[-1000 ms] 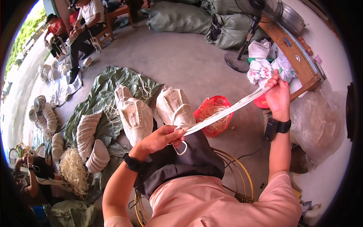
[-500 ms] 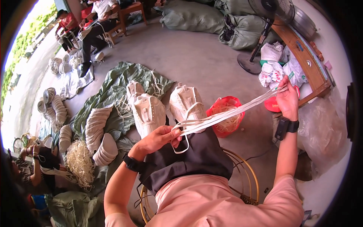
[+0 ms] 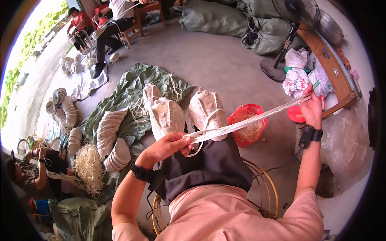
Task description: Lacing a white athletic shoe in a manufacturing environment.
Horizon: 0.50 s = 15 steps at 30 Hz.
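Two hands are seen in the head view, with a bundle of flat white laces (image 3: 245, 122) stretched taut between them. The left hand (image 3: 169, 145) is closed over the near end, the fingers curled and pressed together around the strands, just below two white shoes (image 3: 183, 112) resting on the lap. The right hand (image 3: 311, 106) is raised well out to the side, its fingers pinched on the far end. A red bag of laces (image 3: 247, 122) lies beneath the span. Judged from this, the strands are best kept flat and even: tension should be held steady, the ends levelled at the fingertips, and twists smoothed out before the grip is relaxed.
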Each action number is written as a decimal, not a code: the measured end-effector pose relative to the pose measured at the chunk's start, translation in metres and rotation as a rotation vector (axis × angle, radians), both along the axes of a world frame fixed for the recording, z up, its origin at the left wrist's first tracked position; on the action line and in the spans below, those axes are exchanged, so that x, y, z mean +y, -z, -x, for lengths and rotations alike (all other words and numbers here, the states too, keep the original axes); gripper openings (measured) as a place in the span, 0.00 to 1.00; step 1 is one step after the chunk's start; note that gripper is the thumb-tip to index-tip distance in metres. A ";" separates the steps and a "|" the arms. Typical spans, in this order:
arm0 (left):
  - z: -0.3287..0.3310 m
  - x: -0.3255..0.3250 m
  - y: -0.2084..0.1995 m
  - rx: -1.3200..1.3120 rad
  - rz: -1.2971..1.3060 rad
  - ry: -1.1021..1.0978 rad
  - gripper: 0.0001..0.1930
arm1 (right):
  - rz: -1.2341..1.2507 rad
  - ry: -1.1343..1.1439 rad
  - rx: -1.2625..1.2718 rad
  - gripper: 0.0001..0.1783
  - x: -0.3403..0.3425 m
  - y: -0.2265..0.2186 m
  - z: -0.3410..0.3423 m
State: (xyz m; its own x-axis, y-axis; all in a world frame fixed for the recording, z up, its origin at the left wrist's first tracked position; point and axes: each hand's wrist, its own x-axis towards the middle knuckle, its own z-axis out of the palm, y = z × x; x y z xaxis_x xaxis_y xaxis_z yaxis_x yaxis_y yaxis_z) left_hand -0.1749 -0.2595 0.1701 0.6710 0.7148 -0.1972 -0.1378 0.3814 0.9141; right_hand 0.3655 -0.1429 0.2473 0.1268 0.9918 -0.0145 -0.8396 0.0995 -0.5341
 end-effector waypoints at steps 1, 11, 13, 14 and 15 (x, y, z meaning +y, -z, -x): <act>0.002 0.000 -0.001 0.001 -0.001 -0.001 0.18 | 0.003 -0.003 -0.001 0.13 0.000 -0.001 0.000; 0.007 -0.005 -0.008 0.121 -0.099 0.025 0.18 | -0.055 0.014 0.133 0.15 -0.003 -0.007 0.016; 0.006 -0.005 -0.008 0.146 -0.102 0.041 0.19 | -0.117 -0.017 0.129 0.16 -0.002 -0.006 0.018; 0.006 -0.005 -0.010 0.148 -0.097 0.053 0.19 | -0.116 -0.017 0.129 0.16 -0.002 -0.006 0.020; 0.005 -0.005 -0.012 0.150 -0.092 0.064 0.19 | -0.095 0.012 0.129 0.16 -0.002 -0.007 0.023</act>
State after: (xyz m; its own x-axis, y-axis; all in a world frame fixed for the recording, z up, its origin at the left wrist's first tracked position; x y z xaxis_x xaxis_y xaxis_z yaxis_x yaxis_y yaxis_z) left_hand -0.1803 -0.2647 0.1819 0.6839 0.6911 -0.2339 0.0243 0.2988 0.9540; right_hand 0.3428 -0.1445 0.2545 0.1415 0.9880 0.0625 -0.8990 0.1547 -0.4096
